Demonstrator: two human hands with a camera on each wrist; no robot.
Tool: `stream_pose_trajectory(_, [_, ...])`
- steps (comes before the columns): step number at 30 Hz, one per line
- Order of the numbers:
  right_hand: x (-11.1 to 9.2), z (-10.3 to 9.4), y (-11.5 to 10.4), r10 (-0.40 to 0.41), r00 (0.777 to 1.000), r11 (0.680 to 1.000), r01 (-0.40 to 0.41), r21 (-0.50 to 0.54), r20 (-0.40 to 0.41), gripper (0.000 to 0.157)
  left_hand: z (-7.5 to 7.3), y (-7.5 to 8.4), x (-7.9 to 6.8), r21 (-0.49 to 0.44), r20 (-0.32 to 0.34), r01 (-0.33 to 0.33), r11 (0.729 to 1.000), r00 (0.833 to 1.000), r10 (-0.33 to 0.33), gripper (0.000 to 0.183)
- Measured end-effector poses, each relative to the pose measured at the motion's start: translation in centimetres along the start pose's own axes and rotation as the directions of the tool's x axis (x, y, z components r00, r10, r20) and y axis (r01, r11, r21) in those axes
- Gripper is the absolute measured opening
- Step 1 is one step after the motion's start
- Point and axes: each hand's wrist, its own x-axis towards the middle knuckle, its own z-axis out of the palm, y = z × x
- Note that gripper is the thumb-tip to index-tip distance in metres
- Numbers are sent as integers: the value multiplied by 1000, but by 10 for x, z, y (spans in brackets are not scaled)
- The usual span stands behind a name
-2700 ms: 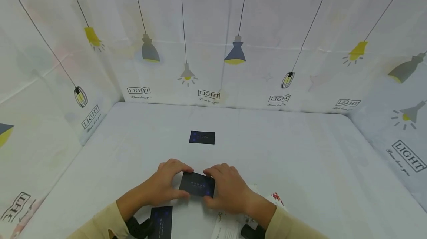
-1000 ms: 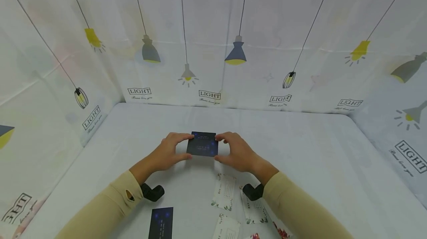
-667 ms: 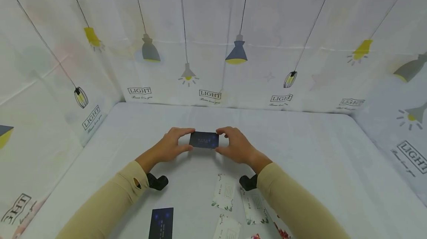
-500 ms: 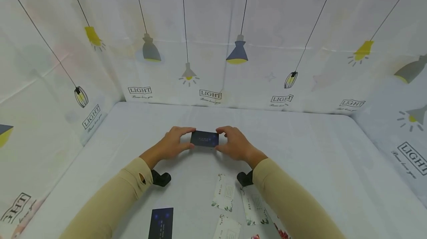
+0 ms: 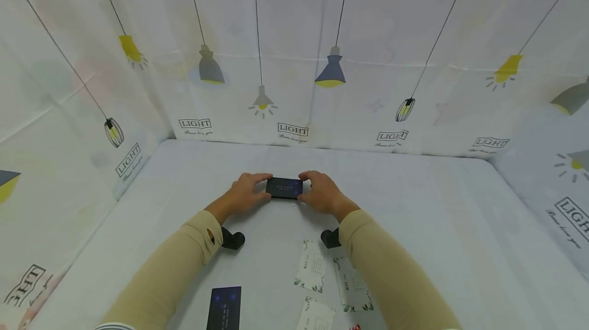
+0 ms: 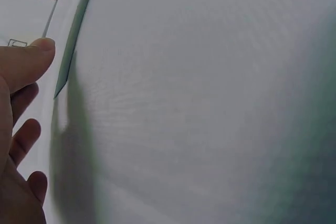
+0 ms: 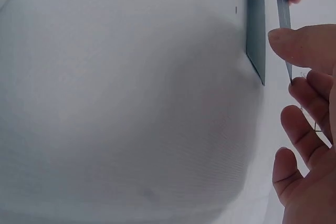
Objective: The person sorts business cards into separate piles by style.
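Note:
My left hand (image 5: 245, 191) and right hand (image 5: 323, 193) hold one dark business card (image 5: 284, 188) between them, each pinching a short end between thumb and fingers. The card has pale lettering and blue glowing spots. In the left wrist view, the held card (image 6: 52, 14) appears edge-on above a second dark card (image 6: 72, 48) on the table. A narrow gap separates the held card (image 7: 282, 11) from the lower card (image 7: 256, 30) in the right wrist view. From the head, the held card almost wholly covers the lower one.
Another dark card (image 5: 224, 308) lies upright at the front left of the white table (image 5: 414, 207). Several white floral cards (image 5: 310, 266) lie near the front centre, partly under the right sleeve (image 5: 386, 263). A lamp-print curtain (image 5: 368, 23) hangs behind.
Both hands have carried the dark card forward from the near middle until it overlaps the far card. It has lowered slightly over the last second. The white cards nearer the front have come into view.

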Motion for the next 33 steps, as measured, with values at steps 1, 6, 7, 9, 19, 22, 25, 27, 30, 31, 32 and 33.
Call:
stream_pose_trajectory(1, [1, 1, 0, 2, 1000, 1000, -2, 4, -1, 56, 1, -1, 1, 1, 2, 8, 1000, 1000, -8, 58])
stream_pose_trajectory(6, [4, 7, 1, 16, 1000, 1000, -16, 16, -2, 56, 4, -7, 3, 12, 1, 32, 999, 999, -32, 59])
stream_pose_trajectory(7, [5, 8, 2, 22, 1000, 1000, -22, 13, -1, 56, 4, -8, 4, 8, 2, 36, 999, 999, -36, 59])
stream_pose_trajectory(9, [6, 9, 2, 33, 999, 999, -33, 2, 3, 55, 5, -9, 6, 2, 5, 40, 999, 999, -40, 59])
stream_pose_trajectory(19, [11, 15, 6, 65, 997, 998, -65, -1, 28, 55, 4, -2, 7, 50, 30, 49, 998, 998, -50, 57])
stream_pose_trajectory(22, [12, 17, 7, 71, 997, 997, -71, 2, 27, 54, 6, -3, 6, 55, 26, 53, 997, 998, -55, 57])
stream_pose_trajectory(25, [11, 19, 9, 71, 997, 997, -71, 8, 33, 53, 9, -7, 7, 57, 23, 56, 997, 998, -58, 57])
stream_pose_trajectory(27, [10, 20, 10, 70, 997, 997, -71, 12, 41, 54, 11, -8, 7, 47, 31, 62, 997, 998, -63, 57])
stream_pose_trajectory(30, [8, 19, 11, 67, 997, 997, -68, 31, 33, 54, 10, -7, 8, 20, 30, 56, 998, 998, -57, 57])
stream_pose_trajectory(31, [8, 18, 11, 67, 997, 997, -68, 38, 29, 55, 9, -6, 8, 7, 28, 55, 998, 998, -55, 58])
stream_pose_trajectory(32, [8, 18, 11, 64, 998, 997, -65, 43, 23, 55, 8, -6, 8, 1, 21, 54, 999, 998, -54, 58])
stream_pose_trajectory(33, [8, 17, 11, 62, 998, 997, -62, 49, 18, 55, 7, -5, 9, -7, 17, 55, 998, 998, -55, 58])
